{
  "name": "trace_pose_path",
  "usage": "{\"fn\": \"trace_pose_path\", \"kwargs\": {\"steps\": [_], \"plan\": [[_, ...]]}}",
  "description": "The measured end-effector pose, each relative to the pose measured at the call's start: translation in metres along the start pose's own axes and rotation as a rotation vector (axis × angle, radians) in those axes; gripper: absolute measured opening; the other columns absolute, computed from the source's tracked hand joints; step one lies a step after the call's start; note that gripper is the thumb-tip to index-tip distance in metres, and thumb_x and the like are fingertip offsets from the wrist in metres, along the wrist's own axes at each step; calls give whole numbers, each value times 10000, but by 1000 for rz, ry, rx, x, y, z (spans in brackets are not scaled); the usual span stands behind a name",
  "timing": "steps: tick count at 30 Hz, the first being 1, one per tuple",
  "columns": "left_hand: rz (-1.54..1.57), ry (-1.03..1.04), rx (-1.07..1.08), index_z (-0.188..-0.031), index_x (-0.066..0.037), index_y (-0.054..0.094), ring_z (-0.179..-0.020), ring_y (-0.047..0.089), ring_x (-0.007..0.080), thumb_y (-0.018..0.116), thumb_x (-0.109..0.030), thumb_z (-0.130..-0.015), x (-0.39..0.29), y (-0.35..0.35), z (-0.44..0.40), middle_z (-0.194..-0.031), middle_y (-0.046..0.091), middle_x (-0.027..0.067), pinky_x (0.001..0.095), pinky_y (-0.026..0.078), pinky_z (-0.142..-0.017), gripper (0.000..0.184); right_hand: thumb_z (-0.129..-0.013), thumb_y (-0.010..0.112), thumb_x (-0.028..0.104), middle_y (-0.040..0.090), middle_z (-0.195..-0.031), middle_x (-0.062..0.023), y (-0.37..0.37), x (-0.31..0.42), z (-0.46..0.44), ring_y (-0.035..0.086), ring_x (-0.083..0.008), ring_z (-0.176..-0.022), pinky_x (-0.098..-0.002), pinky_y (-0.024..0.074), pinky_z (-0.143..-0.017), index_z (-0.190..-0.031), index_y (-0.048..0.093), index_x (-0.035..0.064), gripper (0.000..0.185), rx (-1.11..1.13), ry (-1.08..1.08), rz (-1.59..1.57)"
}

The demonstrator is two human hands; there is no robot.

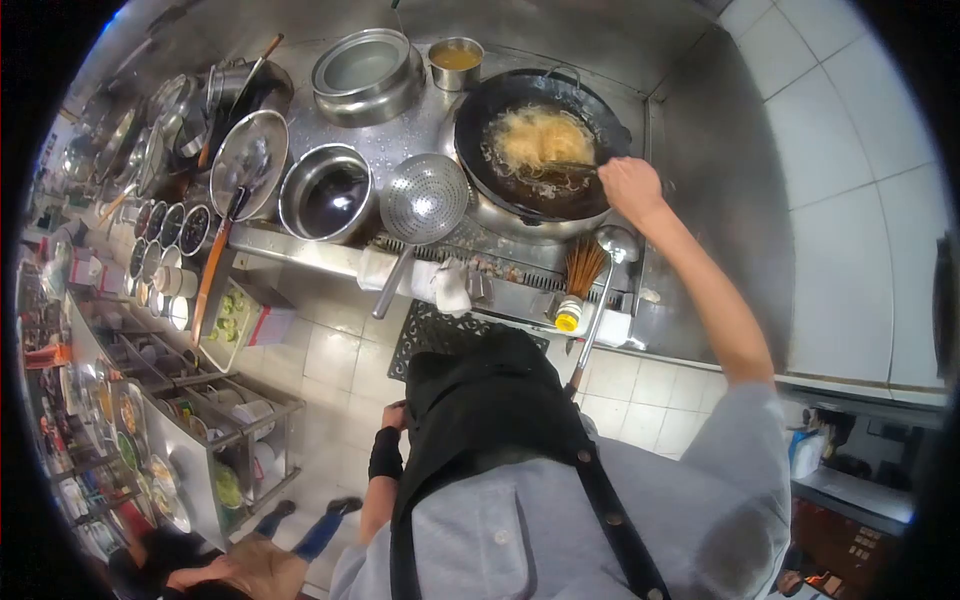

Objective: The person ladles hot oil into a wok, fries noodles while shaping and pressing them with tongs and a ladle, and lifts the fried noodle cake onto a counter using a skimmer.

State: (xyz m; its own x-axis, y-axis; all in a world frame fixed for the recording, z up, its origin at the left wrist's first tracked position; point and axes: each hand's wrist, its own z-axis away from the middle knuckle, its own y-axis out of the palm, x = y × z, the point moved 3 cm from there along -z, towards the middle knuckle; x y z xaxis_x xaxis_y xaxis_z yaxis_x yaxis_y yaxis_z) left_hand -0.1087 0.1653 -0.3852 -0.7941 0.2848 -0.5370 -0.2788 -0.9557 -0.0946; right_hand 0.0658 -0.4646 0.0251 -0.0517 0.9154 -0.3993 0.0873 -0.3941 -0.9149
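Observation:
My right hand (630, 188) is closed around a thin dark utensil that looks like chopsticks (572, 165), at the right rim of a black wok (478, 128). Its far end dips into the bubbling food, where pale yellow strands (540, 138) resembling noodles float in dark oil. Low at my left side, beside the black apron (490, 385), is my left hand (397, 415) with a black band at the wrist. The apron partly covers it, and its fingers are not clear. Below the wok lie a ladle (617, 243) and a bamboo brush (583, 268).
Left of the wok are a perforated strainer (424, 198), a pot of dark liquid (325, 194), a wide-necked metal pot (368, 76) and a cup of yellow liquid (456, 60). A long-handled pan (249, 165) overhangs the counter edge. Another person (260, 565) is at lower left.

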Motion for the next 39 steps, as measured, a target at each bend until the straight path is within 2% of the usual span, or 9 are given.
{"fn": "trace_pose_path", "kwargs": {"steps": [10, 15, 18, 19, 22, 25, 28, 32, 39], "plan": [[-467, 117, 7, -1159, 90, 696, -837, 694, 230, 605, -189, -927, -18, 17, 33, -961, 741, 155, 362, 543, -743, 374, -690, 690, 22, 725, -791, -151, -112, -22, 85, 733, -306, -774, -390, 590, -682, -718, 722, 61, 58, 134, 222, 29], [-369, 190, 51, -1174, 73, 695, -804, 687, 219, 589, -147, -922, -30, 21, 3, -943, 738, 143, 351, 547, -700, 350, -712, 678, 37, 717, -790, -162, -77, -17, 89, 735, -295, -764, -382, 589, -663, -716, 721, 53, 46, 99, 211, 52], [-105, 42, -11, -1189, 57, 694, -777, 683, 212, 569, -114, -923, -50, 24, 0, -931, 734, 136, 344, 551, -665, 340, -747, 647, 45, 715, -789, -163, -67, -12, 81, 738, -281, -757, -378, 588, -650, -716, 723, 55, 82, 95, 214, 93], [64, 40, 21, -1208, 33, 694, -741, 676, 199, 559, -97, -931, -11, 12, -48, -917, 729, 123, 333, 549, -621, 335, -758, 636, 47, 715, -788, -163, -64, -11, 77, 739, -277, -755, -377, 587, -646, -717, 723, 56, 97, 92, 218, 110], [30, -5, -25, -1220, 33, 689, -715, 673, 187, 550, -87, -939, -36, 15, -37, -909, 724, 120, 326, 550, -627, 336, -783, 614, 62, 717, -781, -153, -57, -13, 65, 740, -267, -745, -374, 586, -641, -715, 726, 62, 131, 61, 174, 107], [-312, 161, 29, -1191, 46, 695, -716, 669, 170, 559, -97, -943, -53, 14, -25, -913, 727, 122, 308, 543, -628, 317, -802, 599, 74, 723, -780, -154, -35, -17, 53, 737, -286, -736, -385, 585, -642, -721, 730, 66, 154, 3, 114, -7], [-215, 154, 11, -1179, 58, 695, -714, 666, 172, 584, -114, -929, -42, 18, -18, -927, 734, 123, 311, 540, -638, 323, -725, 647, 42, 725, -839, -164, -9, -11, 31, 734, -316, -789, -415, 588, -709, -803, 705, 41, 97, 59, 153, -128], [-233, 180, 11, -1168, 77, 696, -755, 682, 195, 612, -156, -913, -41, 18, 6, -939, 737, 143, 346, 545, -676, 356, -845, 589, 83, 743, -810, -156, 49, -8, -3, 747, -314, -772, -400, 608, -667, -778, 758, 60, 184, 30, 193, -135], [-322, 126, -40, -1084, 110, 704, -849, 700, 240, 621, -274, -905, -27, 20, 19, -956, 747, 202, 401, 531, -748, 432, -819, 626, 95, 737, -788, -141, 86, -17, -31, 748, -279, -776, -383, 604, -674, -779, 758, 75, 139, 38, 261, -47]]}}
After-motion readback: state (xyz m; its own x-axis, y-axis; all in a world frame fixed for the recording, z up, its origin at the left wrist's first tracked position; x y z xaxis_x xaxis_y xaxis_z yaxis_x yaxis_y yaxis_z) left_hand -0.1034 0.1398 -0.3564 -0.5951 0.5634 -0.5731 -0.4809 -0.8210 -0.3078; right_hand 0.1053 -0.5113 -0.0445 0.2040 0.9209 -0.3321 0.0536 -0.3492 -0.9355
